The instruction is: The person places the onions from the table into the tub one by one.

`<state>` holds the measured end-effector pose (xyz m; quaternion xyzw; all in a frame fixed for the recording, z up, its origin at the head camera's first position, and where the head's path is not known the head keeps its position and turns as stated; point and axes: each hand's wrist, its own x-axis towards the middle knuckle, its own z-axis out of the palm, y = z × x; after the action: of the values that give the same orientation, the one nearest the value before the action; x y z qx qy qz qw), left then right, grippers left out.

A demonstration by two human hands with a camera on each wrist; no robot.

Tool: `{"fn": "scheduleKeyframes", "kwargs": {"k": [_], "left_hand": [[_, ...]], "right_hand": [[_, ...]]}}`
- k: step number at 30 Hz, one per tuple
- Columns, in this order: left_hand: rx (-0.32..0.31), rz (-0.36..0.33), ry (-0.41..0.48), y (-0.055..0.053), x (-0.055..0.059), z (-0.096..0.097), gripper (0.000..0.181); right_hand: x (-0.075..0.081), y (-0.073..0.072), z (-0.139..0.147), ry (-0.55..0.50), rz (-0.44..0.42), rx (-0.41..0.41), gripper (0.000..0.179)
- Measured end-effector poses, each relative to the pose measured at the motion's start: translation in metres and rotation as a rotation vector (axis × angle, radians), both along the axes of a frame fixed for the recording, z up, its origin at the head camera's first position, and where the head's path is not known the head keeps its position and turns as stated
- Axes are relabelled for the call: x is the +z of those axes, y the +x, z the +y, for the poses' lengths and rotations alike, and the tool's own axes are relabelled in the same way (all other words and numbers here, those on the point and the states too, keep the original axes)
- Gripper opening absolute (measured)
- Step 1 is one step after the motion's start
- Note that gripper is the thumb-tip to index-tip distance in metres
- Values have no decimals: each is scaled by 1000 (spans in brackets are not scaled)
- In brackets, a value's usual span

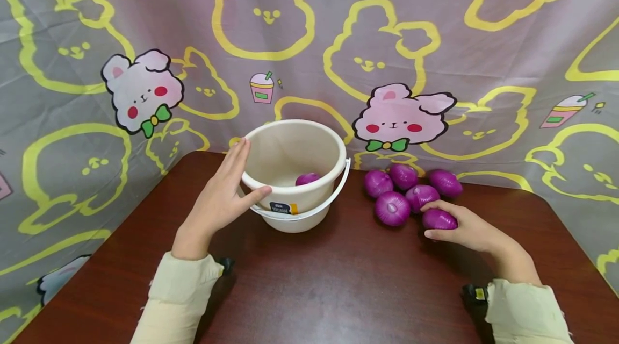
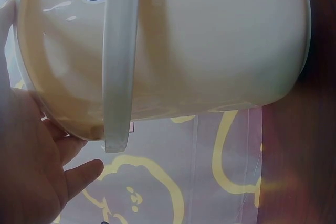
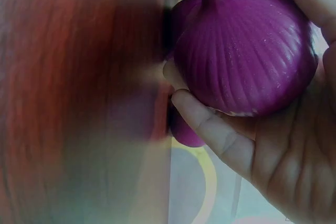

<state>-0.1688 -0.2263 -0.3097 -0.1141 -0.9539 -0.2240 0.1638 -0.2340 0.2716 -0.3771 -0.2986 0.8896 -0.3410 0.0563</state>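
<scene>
Right hand point(image 1: 466, 228) curled round one purple onion point(image 1: 439, 219), thumb beneath and fingers over the top, on the table point(image 1: 338, 290) at the near edge of the pile. Seen close from the right wrist as a ribbed purple bulb point(image 3: 244, 51) cupped in the palm point(image 3: 283, 145). Left hand point(image 1: 222, 199) laid flat against the bucket point(image 1: 295, 172), fingers straight along the rim, thumb on the outer wall; nothing pinched. Inside the bucket, one onion point(image 1: 307, 178). White handle point(image 1: 333, 193) hanging down the front. Four loose onions point(image 1: 403, 188) just behind the held one, touching each other, between hand and bucket's right side. Dark brown wood underneath. Behind and around, a grey cloth point(image 1: 338, 37) printed with yellow rabbit outlines and pink rabbits.
</scene>
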Motion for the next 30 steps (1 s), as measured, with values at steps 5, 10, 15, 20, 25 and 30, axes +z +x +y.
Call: {"fn": "scheduleKeyframes", "kwargs": {"k": [5, 10, 15, 20, 25, 30], "left_hand": [[-5, 4, 0, -1, 0, 0, 102], [-8, 7, 3, -1, 0, 0, 102], [-1, 3, 4, -1, -1, 0, 102], [1, -1, 2, -1, -1, -1, 102], [-2, 1, 1, -1, -1, -1, 102], [-7, -1, 3, -1, -1, -1, 102]], "right_hand": [[2, 2, 0, -20, -33, -15, 44], [6, 3, 1, -30, -35, -40, 47], [8, 4, 1, -55, -43, -47, 49], [10, 4, -3, -86, -55, -47, 49], [16, 4, -5, -102, -54, -62, 48], [21, 5, -6, -100, -62, -92, 51]]}}
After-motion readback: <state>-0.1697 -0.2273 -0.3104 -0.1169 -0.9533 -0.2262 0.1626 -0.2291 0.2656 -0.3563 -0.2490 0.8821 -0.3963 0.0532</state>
